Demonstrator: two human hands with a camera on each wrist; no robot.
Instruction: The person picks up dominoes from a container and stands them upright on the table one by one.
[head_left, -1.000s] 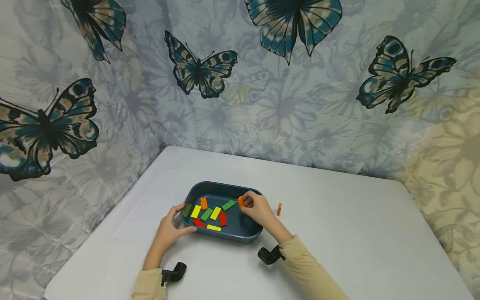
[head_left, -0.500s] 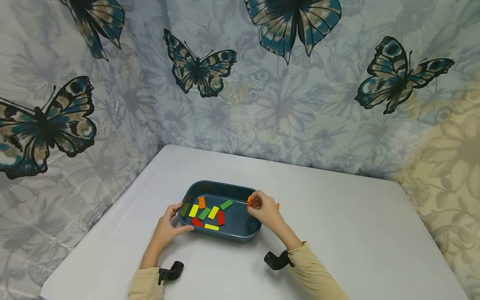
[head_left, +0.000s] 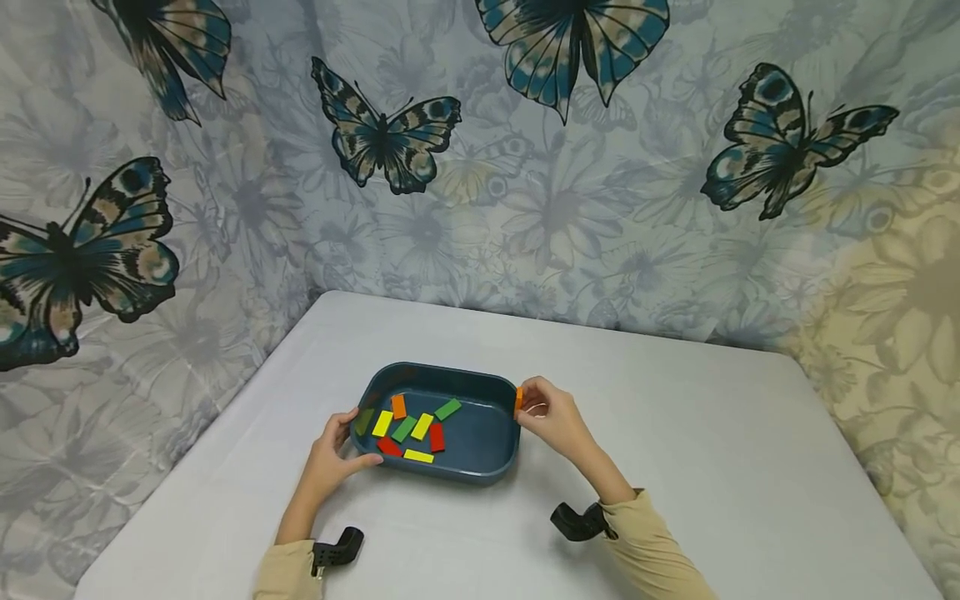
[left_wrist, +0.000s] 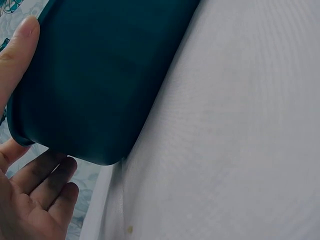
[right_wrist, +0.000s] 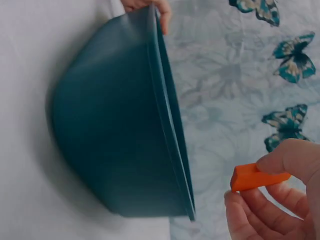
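On the table stands a dark teal dish point(head_left: 480, 454) holding several flat wooden-looking blocks. My left hand point(head_left: 330, 454) grips its left end, thumb on the front rim and fingers along the side; the left wrist view shows the thumb point(left_wrist: 22, 47) over the rim. Just at the dish's right rim, my right hand point(head_left: 553, 417) pinches an orange block point(right_wrist: 247, 177) between thumb and fingers. In the right wrist view that block is apart from the dish wall. Inside lie an orange block point(head_left: 398, 407), yellow blocks point(head_left: 422, 427), green blocks point(head_left: 447, 408) and red blocks point(head_left: 437, 437).
A white cloth covers the table point(head_left: 675, 450). Butterfly-patterned fabric point(head_left: 570, 208) hangs behind and to the left of it. Black wrist cameras point(head_left: 581, 522) sit on both forearms.
My right hand has moved right with the orange block, from over the dish to its right rim. Another orange block standing on the table is now out of sight. The left hand keeps its grip.
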